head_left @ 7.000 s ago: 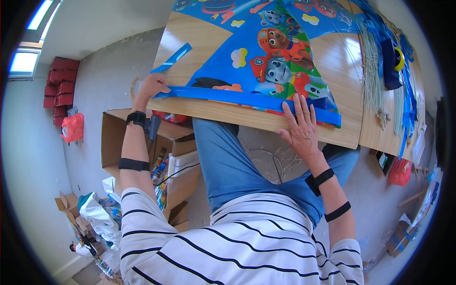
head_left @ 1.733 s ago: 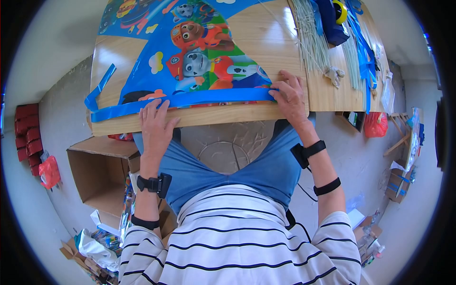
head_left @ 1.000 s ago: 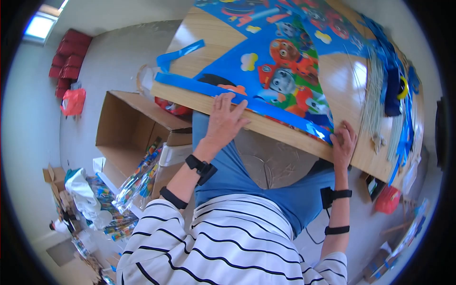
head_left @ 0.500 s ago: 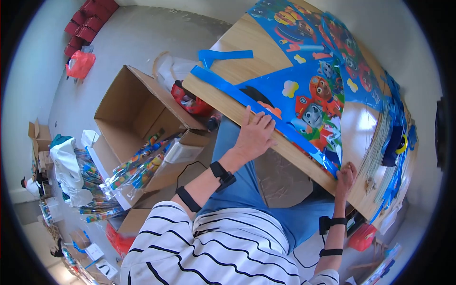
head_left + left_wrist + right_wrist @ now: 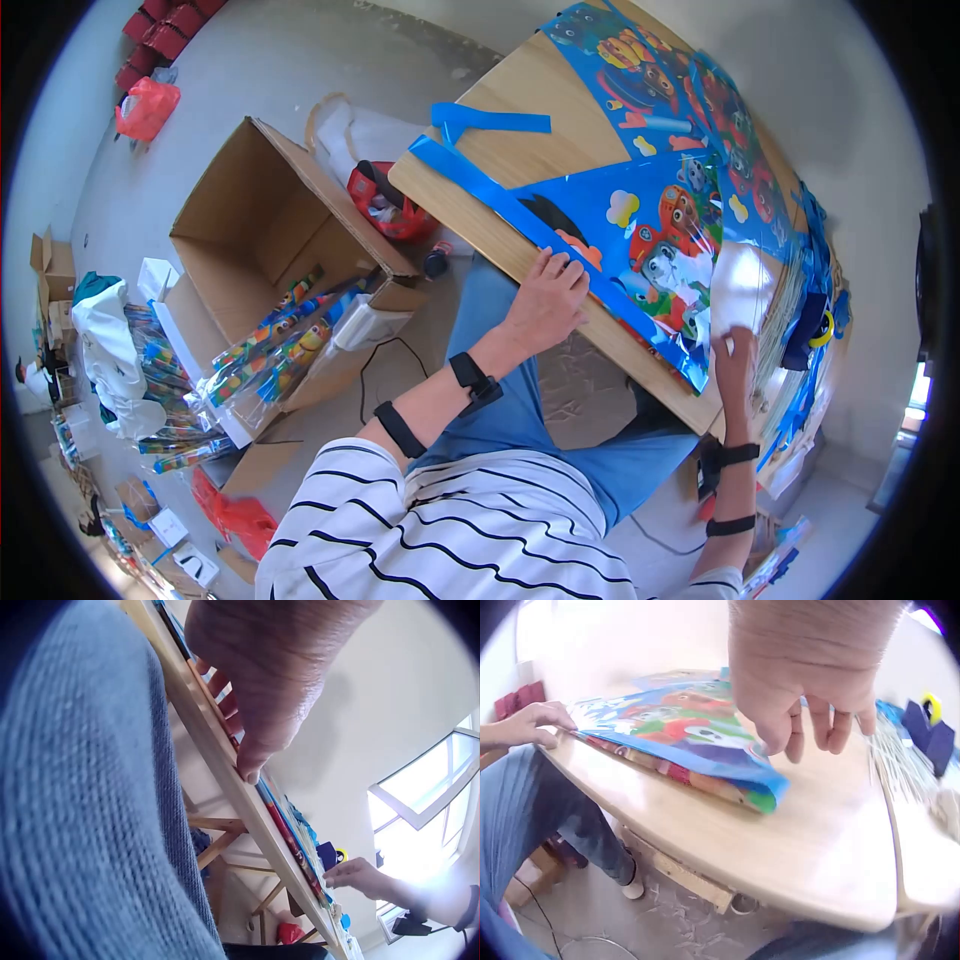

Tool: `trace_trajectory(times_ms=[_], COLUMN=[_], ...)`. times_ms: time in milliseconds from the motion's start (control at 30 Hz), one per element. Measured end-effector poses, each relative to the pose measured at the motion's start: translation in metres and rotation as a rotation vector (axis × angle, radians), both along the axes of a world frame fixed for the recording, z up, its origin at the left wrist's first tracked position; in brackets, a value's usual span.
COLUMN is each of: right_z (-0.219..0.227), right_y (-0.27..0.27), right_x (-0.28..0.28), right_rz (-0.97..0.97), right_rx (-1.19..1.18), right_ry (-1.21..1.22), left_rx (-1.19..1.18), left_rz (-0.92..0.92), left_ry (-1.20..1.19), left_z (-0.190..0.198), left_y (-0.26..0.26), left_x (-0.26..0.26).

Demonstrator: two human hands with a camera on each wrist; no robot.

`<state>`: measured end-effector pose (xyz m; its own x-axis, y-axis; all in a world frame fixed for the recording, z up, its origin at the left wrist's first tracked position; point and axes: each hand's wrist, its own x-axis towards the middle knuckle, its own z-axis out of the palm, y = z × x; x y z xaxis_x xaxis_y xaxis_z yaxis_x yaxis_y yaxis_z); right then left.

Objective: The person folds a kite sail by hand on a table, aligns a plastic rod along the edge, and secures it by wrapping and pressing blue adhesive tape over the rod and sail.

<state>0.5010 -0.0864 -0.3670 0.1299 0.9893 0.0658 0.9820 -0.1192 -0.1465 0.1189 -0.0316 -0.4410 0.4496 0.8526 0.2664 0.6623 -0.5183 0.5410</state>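
Note:
A glossy blue plastic sheet [image 5: 590, 180] printed with cartoon dogs lies on the wooden table, one edge along the table's front. A flat blue strip [image 5: 470, 180] runs down that edge, its far-left end folded back. My left hand [image 5: 548, 300] rests on the strip about midway, fingers extended over it; in the left wrist view the thumb touches the table's edge. My right hand [image 5: 735, 355] is just past the strip's right end. Its fingers hang loosely, holding nothing, above the table beside the sheet's corner [image 5: 769, 791] in the right wrist view.
Thin pale rods [image 5: 785, 310] and a dark tape dispenser [image 5: 805, 335] with a yellow roll lie at the table's right, beside blue strips. An open cardboard box [image 5: 270, 210] with wrapped printed packs stands left of my legs. A red bag [image 5: 390, 205] is by the table's left corner.
My right hand has come off the strip's right end and moved right. The left hand has slid along the strip, then stayed near its middle. The head view has swung left.

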Motion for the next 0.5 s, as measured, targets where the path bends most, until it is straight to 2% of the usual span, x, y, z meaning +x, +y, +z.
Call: trace_trajectory(times_ms=[33,67,100,133,167,200,267,367,500], right_z=[0.001,0.031,0.035,0.016,-0.009,-0.032,-0.031,-0.053,-0.067], right_y=[0.026,0.078,0.1,0.124,0.144,0.162,0.181,0.205,0.21], right_x=[-0.022,-0.109,-0.152,-0.18,-0.213,-0.245,-0.307,-0.354,-0.37], right_rz=[0.049,0.125,0.284,0.481,0.561,0.728,0.738,0.652,0.503], right_rx=[0.02,-0.097,-0.095,-0.05,-0.026,0.088,-0.011,-0.184,-0.173], right_ry=[0.136,0.461,0.529,0.573,0.745,0.709,0.527,0.355,0.318], left_rx=[-0.004,-0.007,-0.007,-0.006,-0.005,0.017,0.059,0.04,-0.902], left_rz=[0.001,0.004,0.007,0.012,0.016,0.028,0.048,0.134,0.08], left_ry=[0.008,0.019,0.041,0.064,0.085,0.09,0.1,-0.031,-1.447], left_z=[0.001,0.001,0.0,-0.002,-0.003,-0.003,-0.003,-0.018,-0.016], left_y=[0.0,0.0,0.0,0.0,-0.001,-0.002,-0.004,-0.002,-0.001], left_x=[0.002,0.0,0.0,0.001,0.002,0.002,0.003,0.014,0.014])
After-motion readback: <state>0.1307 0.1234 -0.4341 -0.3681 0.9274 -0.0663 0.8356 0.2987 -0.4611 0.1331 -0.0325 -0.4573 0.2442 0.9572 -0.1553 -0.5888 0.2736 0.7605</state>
